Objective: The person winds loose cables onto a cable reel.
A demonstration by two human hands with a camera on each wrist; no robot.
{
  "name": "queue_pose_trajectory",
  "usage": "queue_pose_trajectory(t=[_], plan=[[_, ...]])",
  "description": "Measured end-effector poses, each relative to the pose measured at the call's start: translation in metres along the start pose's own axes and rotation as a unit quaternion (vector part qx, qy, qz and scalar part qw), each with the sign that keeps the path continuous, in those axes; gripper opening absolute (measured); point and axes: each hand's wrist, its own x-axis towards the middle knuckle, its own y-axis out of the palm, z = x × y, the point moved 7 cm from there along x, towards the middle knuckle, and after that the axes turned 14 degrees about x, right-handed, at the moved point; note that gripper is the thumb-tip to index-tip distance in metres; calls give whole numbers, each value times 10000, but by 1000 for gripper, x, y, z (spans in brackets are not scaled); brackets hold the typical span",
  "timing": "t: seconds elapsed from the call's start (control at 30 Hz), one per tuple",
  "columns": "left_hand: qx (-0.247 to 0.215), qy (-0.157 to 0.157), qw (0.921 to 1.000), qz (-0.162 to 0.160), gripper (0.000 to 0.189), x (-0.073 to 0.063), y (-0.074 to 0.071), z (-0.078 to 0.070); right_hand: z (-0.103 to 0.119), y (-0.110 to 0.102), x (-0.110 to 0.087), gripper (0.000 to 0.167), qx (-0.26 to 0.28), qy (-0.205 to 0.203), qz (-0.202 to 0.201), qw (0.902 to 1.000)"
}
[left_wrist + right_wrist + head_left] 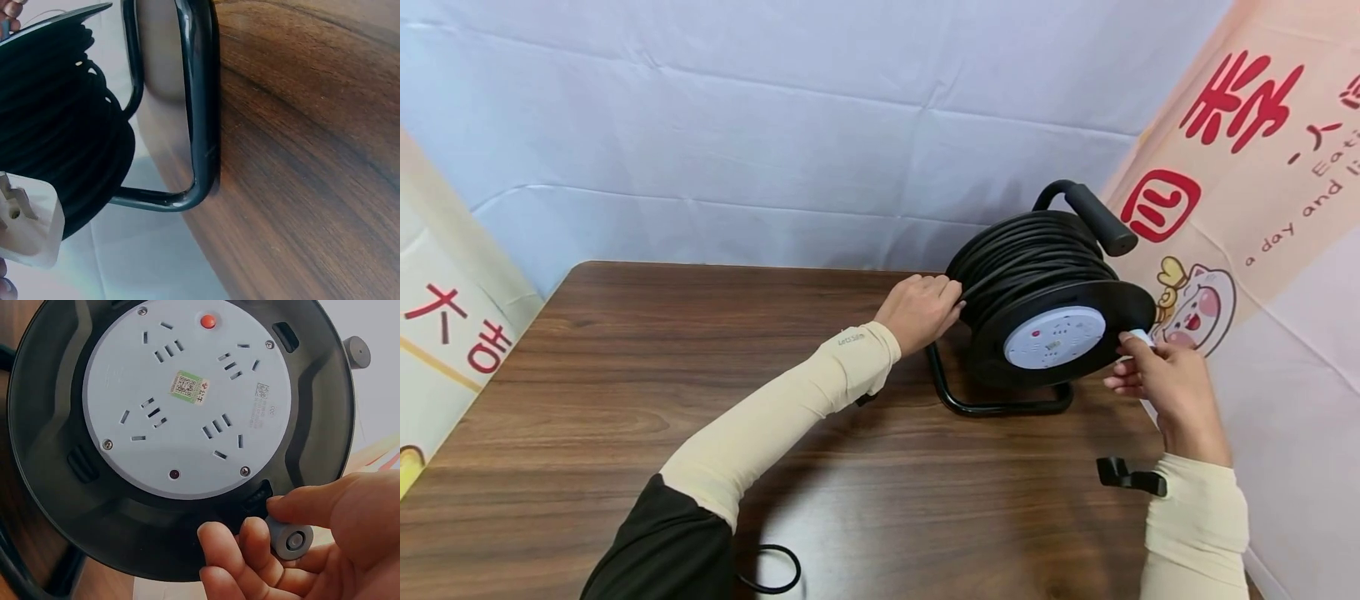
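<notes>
A black cable reel stands on its tube frame at the table's right side, black cord wound round its drum. Its front has a pale round socket panel with a red button. My right hand pinches the grey crank knob at the reel's rim between thumb and fingers. At the reel's left side my left hand has curled fingers beside the wound cord. A white plug with metal pins shows there in the left wrist view, fingertips at its edge; most of that grip is out of frame.
The reel's carrying handle rises at its top right. A loop of black cord lies at the near edge of the brown wooden table. A pale cloth hangs behind, and a printed cloth at the right.
</notes>
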Motion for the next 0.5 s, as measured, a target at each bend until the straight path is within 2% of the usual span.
queue_pose_trajectory(t=[0.23, 0.33, 0.5], plan=[[58, 87, 9999, 53, 25, -3, -3, 0, -4, 2, 3, 44, -408, 12, 7, 9992], [149, 109, 9998, 70, 26, -5, -2, 0, -5, 4, 4, 44, -437, 14, 25, 9990], [301, 206, 9993, 54, 28, -8, -3, 1, -5, 5, 4, 43, -825, 27, 11, 9966]])
